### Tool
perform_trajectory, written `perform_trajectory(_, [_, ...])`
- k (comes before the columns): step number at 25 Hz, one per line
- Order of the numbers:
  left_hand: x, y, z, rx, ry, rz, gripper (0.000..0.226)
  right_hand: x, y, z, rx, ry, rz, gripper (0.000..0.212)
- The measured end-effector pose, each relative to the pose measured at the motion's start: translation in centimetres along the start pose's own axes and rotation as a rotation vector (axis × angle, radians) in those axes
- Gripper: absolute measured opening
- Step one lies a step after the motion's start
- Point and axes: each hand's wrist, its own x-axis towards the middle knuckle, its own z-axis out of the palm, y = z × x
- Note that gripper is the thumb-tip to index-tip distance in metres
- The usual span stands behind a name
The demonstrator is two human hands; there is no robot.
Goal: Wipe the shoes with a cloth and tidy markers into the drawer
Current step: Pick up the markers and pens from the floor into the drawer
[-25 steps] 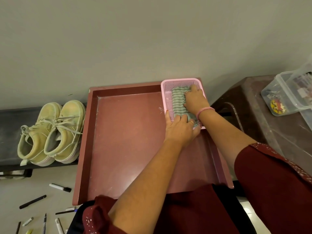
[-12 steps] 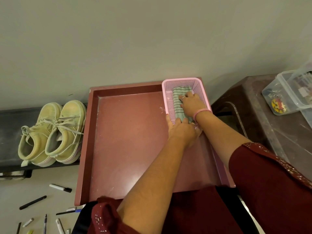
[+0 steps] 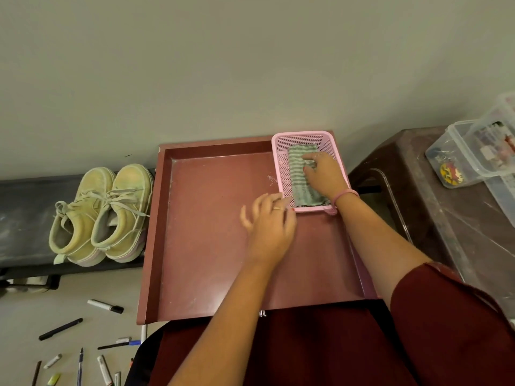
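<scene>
A folded green striped cloth [image 3: 297,176] lies in a pink mesh basket [image 3: 303,134] at the far right corner of an open dark red drawer [image 3: 206,232]. My right hand [image 3: 324,175] rests on the cloth with fingers spread, a pink band on its wrist. My left hand [image 3: 269,222] hovers over the drawer floor, fingers relaxed, fingertips by the basket's near left corner, holding nothing. A pair of pale yellow-green shoes [image 3: 103,215] stands to the left of the drawer. Several markers and pens [image 3: 105,305] lie scattered on the floor at lower left.
The shoes sit on a low dark bench [image 3: 25,213] against the wall. A brown stool [image 3: 423,196] stands right of the drawer, with clear plastic containers [image 3: 468,154] on it. My dark red clothing fills the bottom of the view.
My left hand has come off the cloth and out of the basket, back toward me and leftward. My right hand stays on the cloth, a little farther in.
</scene>
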Motion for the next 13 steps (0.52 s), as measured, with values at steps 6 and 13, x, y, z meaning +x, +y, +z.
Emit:
perform_trajectory(6, [-4.7, -3.6, -4.4, -0.339, 0.202, -0.326, 0.025, -10.0, -1.9, 1.3, 0.526, 0.205, 0.110, 0.022])
perform_trajectory(13, [-12.6, -5.0, -5.1, -1.101, 0.324, -0.847, 0.024, -26.0, -0.2, 8.1, 0.670, 0.173, 0.085, 0.021])
